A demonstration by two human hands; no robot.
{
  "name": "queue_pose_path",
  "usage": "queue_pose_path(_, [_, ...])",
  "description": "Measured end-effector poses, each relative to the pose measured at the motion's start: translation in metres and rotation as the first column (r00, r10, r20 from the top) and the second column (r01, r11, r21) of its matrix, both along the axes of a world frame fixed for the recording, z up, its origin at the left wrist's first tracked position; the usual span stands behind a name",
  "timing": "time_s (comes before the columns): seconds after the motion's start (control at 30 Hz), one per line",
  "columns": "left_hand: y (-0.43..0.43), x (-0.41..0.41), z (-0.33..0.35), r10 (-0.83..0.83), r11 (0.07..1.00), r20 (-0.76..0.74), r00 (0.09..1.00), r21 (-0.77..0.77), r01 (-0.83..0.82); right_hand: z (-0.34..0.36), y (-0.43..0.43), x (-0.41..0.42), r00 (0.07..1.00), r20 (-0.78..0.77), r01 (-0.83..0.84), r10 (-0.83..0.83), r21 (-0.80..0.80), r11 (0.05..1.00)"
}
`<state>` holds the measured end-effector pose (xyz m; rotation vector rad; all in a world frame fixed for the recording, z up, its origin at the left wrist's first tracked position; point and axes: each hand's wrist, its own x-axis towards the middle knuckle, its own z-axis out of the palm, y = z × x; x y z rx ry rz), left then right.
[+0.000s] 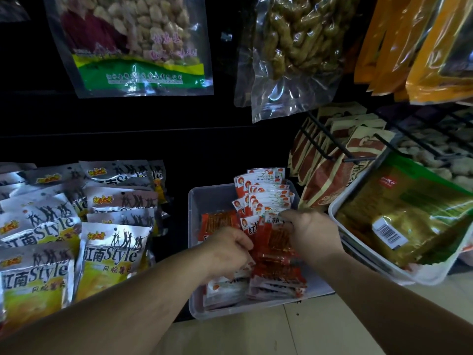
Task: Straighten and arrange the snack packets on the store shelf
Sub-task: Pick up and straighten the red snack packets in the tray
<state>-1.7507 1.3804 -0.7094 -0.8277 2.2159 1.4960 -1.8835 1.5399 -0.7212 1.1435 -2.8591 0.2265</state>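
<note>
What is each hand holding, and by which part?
The left hand grips the left edge of a bunch of small red packets in the clear bin; the right hand grips the bunch's upper right edge.

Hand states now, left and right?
Left hand: grips red snack packets.
Right hand: grips the same packets.
</note>
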Motion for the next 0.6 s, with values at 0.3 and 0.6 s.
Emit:
queue_pose_path(0.3, [-0.011,0.006,0.033,0.18,0.98,-0.416,0.891,-0.006,-0.2,0.067,-0.003,0.02,0.906,0.381,-0.054,0.186,-0.331,0.942])
queue_pose_path(0.6, [-0.012,0.033,0.092,0.164,0.986,-0.517,0.84,0.12,-0.118,0.132,-0.008,0.047,0.879,0.42,0.015,0.225,-0.497,0.868])
